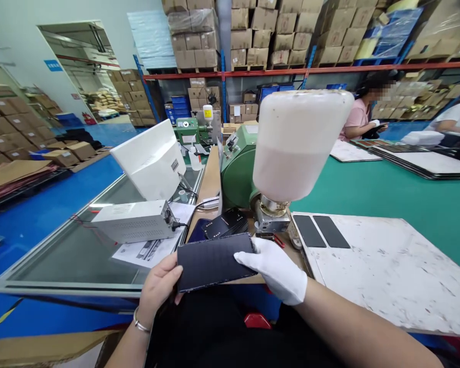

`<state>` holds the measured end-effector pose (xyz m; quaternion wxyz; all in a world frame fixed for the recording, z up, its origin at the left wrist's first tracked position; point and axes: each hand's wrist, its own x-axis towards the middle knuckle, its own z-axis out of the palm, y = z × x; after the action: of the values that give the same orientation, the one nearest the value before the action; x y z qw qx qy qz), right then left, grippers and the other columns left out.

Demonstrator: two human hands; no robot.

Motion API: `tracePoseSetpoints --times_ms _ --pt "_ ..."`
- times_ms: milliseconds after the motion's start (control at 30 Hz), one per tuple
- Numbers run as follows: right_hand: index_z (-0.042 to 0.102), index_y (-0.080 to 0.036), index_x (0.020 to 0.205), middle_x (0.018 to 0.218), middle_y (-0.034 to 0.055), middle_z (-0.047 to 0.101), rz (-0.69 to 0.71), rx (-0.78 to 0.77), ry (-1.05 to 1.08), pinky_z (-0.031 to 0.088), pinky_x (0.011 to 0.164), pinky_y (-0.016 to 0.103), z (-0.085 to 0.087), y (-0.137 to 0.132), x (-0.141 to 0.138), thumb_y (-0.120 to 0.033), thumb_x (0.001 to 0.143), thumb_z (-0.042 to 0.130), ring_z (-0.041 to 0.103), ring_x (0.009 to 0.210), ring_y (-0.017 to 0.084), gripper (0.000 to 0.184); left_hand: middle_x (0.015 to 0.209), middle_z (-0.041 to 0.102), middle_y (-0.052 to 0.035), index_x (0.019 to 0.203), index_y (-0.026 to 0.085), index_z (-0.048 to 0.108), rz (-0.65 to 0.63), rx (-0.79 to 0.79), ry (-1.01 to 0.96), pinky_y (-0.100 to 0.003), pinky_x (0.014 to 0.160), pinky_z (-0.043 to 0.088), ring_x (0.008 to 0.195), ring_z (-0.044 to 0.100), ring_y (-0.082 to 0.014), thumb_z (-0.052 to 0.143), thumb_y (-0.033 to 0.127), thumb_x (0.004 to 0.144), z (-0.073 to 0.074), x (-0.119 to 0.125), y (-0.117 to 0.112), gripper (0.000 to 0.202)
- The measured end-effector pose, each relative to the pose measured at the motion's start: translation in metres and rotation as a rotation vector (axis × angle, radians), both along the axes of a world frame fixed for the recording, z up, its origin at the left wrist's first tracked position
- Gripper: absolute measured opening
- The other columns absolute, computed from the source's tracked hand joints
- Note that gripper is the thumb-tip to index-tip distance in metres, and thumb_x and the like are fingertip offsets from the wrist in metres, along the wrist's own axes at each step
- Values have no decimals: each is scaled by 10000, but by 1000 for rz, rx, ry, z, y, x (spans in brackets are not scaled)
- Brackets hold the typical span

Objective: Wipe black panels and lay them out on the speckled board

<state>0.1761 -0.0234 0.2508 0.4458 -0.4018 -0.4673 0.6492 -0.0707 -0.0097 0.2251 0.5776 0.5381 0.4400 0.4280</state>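
A black rectangular panel (210, 263) is held level in front of my body, its edges slightly ragged. My left hand (161, 282), bare with a bracelet at the wrist, grips its left end, thumb on top. At the right end my right hand (278, 268), in a white glove, pinches it with the thumb on the upper face. Just beyond the panel lies a loose pile of black pieces with small light spots (226, 223). Behind them stands a green machine (239, 174) topped by a large whitish bottle (297, 148), turned neck down over a metal head (270, 222).
Two black strips (322, 232) lie on a stained white board (391, 271) to the right, over a green table. On the left, a glass-topped table (76, 255) carries a white monitor (153, 163) and a power box (134, 222). Two people sit at the far right.
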Motion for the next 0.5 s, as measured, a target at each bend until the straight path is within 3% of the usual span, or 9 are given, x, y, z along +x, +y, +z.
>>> tracePoseSetpoints --times_ms 100,200,267,367,433,500 --pt "597 -145 946 894 61 675 28 -13 -143 490 769 340 1 -2 18 -398 679 697 620 844 206 380 543 581 10 1064 160 636 -117 107 119 -192 351 317 349 402 -73 549 316 787 15 10 -7 330" --pt "539 -159 1086 964 75 660 99 -11 -383 494 727 312 -5 -4 39 -384 569 776 619 858 201 612 717 645 -25 960 164 679 -510 281 289 -238 580 440 550 535 -118 477 208 819 37 42 -4 251" --pt "577 -187 1067 931 49 670 172 29 -558 495 687 293 -12 -8 50 -332 519 801 624 825 200 610 740 652 -22 897 160 688 -720 348 373 -242 658 430 649 563 -136 458 151 803 42 69 3 248" --pt "661 -163 800 720 11 673 170 0 -678 478 588 265 -22 -18 64 -285 573 751 620 680 182 272 665 638 -12 868 142 688 -815 218 296 -208 578 407 590 546 -111 490 186 797 26 103 22 215" --pt "663 -149 791 734 22 683 106 -82 -510 493 618 275 -25 -26 75 -283 621 719 630 694 186 224 614 628 -19 946 114 671 -792 26 116 -180 463 368 488 523 -89 523 308 803 4 120 38 283" --pt "652 -148 913 847 49 696 3 -137 -229 510 715 312 -23 -32 87 -297 640 718 644 775 200 318 515 592 -4 1044 76 624 -802 -115 -39 -160 326 248 325 436 -63 538 466 775 -18 135 51 481"
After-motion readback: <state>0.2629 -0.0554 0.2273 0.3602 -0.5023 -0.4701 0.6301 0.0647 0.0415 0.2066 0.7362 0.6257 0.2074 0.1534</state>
